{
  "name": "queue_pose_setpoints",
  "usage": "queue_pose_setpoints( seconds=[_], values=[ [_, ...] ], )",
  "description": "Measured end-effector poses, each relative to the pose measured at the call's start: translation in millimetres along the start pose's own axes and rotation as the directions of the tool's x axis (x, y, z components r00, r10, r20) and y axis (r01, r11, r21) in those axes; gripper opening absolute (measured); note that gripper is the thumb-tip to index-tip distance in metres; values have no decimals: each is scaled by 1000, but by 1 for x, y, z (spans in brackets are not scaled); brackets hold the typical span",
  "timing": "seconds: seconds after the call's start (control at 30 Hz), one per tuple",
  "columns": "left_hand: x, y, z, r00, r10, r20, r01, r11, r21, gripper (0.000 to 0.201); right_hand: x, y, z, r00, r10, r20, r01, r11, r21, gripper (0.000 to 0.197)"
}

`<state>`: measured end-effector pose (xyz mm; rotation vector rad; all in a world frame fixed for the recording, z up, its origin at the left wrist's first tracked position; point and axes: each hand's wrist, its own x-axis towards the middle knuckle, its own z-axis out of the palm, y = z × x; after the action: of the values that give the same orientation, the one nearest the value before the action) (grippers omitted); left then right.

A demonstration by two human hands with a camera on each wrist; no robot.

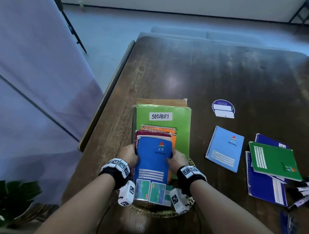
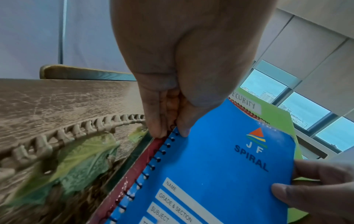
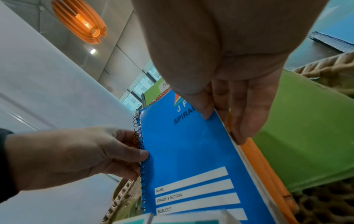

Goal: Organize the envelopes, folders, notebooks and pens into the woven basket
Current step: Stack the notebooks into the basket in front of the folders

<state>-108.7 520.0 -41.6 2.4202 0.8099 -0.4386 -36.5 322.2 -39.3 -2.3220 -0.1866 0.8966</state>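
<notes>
Left hand (image 1: 128, 155) pinches the blue notebook (image 1: 152, 162) at its spiral edge, right hand (image 1: 178, 159) grips the opposite edge, probably squaring it against the stack standing in the woven basket (image 1: 188, 203).

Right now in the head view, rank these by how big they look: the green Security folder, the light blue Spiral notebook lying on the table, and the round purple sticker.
1. green Security folder, partly covered yet still largest
2. light blue Spiral notebook
3. round purple sticker, farthest from the camera, though clearly smallest
</notes>
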Motion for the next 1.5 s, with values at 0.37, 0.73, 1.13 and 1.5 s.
queue_pose_setpoints(
  seconds=[0.37,0.73,1.13,1.5],
  values=[
    [10,6,1,994,-104,-42,106,994,38,34,18,-7,2,1000,-2,-7,0,964,-265,15],
    [5,17,-8,984,-151,93,122,957,263,27,29,4,0,995,90,41,-77,966,-248,24],
    [-4,135,36,926,232,299,-279,952,128,41,21,77,-95,974,80,-213,-95,994,-62,37],
    [31,295,131,901,372,221,-372,927,-45,19,46,198,-199,947,285,-145,-292,956,-24,29]
  ],
)
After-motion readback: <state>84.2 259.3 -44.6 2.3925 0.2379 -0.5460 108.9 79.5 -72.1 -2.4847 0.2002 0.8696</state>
